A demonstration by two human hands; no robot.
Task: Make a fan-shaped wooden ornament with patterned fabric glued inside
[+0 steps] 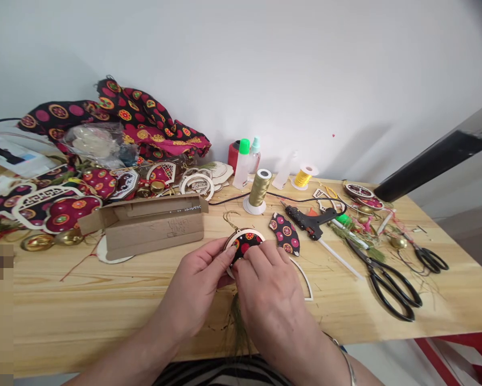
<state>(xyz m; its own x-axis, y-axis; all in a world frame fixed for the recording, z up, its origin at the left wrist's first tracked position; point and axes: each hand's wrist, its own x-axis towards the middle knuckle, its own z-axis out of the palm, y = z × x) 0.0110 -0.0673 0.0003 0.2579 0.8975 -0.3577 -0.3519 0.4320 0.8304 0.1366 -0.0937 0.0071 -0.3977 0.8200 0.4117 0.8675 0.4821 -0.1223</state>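
Between my hands is a round ornament [246, 239], a pale wooden rim around dark flowered fabric, with a thin cord loop at its top. My left hand [198, 284] grips its left edge, thumb over the front. The curled fingers of my right hand [267, 287] press on its right and lower front; their tips are hidden. A dark green tassel [237, 324] hangs below it. Close by on the right lie a cut piece of flowered fabric [286, 234] and a fan-shaped wooden frame [307, 281], partly behind my right hand.
A cardboard box [154, 228] stands at left, before piled ornaments [59, 209]. Behind are a spool of olive thread [259, 188] and a green-capped bottle [243, 163]. A glue gun [311, 219], large scissors [389, 281] and smaller scissors [429, 258] lie at right.
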